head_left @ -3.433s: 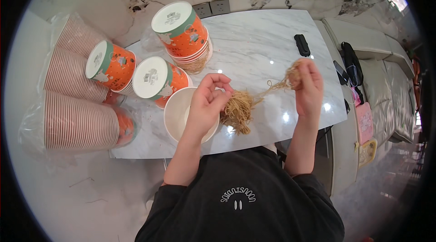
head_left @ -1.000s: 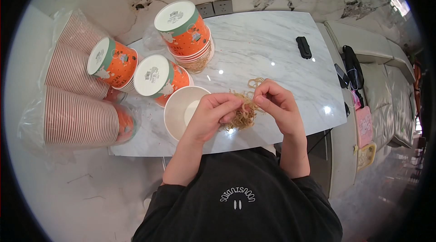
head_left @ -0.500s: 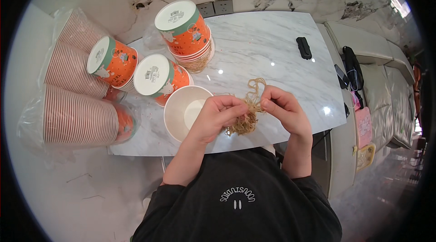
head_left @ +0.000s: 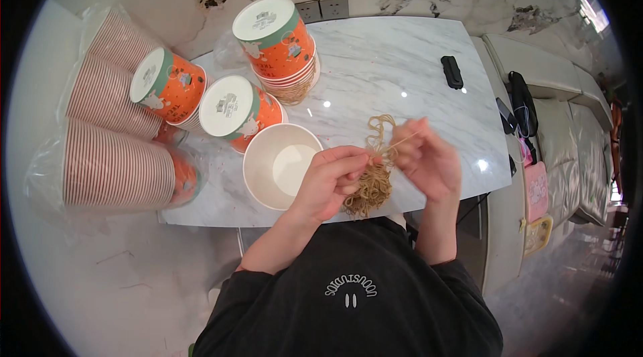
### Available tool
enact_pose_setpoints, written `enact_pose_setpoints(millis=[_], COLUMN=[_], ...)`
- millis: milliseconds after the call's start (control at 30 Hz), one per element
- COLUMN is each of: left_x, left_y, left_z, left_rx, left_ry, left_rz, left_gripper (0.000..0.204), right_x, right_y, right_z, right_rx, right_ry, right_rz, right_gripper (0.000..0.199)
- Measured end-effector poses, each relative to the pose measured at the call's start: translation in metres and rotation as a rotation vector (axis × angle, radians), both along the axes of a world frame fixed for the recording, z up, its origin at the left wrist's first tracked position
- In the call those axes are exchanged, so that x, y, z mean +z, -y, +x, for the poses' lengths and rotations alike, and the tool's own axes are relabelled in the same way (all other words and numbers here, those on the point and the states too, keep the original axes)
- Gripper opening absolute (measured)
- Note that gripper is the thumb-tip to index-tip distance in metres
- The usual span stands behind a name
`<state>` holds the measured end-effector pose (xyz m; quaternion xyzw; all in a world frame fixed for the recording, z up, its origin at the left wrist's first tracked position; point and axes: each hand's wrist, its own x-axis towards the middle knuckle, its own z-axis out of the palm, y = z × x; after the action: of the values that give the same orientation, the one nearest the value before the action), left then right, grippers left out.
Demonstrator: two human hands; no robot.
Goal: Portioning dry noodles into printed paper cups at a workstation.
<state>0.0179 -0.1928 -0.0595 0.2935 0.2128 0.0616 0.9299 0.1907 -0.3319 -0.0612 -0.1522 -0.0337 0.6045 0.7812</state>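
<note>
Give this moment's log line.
left hand: pinching tan stringy bundle | right hand: blurred, grip unclear, by thin tan strand | white round paper tub: upright, left of bundle

Table (head_left: 402,49) (marbled), buckets (head_left: 276,52), tan strands (head_left: 372,193), black object (head_left: 452,72)

Near the near edge of the table (head_left: 402,55), the left hand (head_left: 328,179) is pinching a tangle (head_left: 370,196) of tan cord-like loops, and the right hand (head_left: 432,163), blurred, is holding one strand (head_left: 402,140) stretched between the two. An open white tub (head_left: 268,169) is standing just beside the left hand. Orange tubs (head_left: 281,52) are standing bottom-up toward the left and far edges. A black object (head_left: 452,73) is lying near the far right corner.
</note>
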Motion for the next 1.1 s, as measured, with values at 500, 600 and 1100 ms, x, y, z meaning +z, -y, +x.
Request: enact_pose_setpoints(millis=[500, 600, 1100], left_x=[0.009, 0.020, 0.081], left_y=[0.002, 0.006, -0.005], left_z=[0.009, 0.014, 0.074], left_rx=[0.005, 0.026, 0.155], left_ry=[-0.022, 0.065, 0.410], left_rz=[-0.026, 0.020, 1.078], left_gripper=[0.038, 0.048, 0.037], right_x=[0.020, 0.018, 0.009], right_y=[0.006, 0.017, 0.024], right_z=[0.014, 0.016, 0.025], right_rx=[-0.136, -0.285, -0.395], right_ry=[0.210, 0.526, 0.397], right_rz=[0.240, 0.376, 0.381], right_gripper=[0.028, 0.028, 0.031])
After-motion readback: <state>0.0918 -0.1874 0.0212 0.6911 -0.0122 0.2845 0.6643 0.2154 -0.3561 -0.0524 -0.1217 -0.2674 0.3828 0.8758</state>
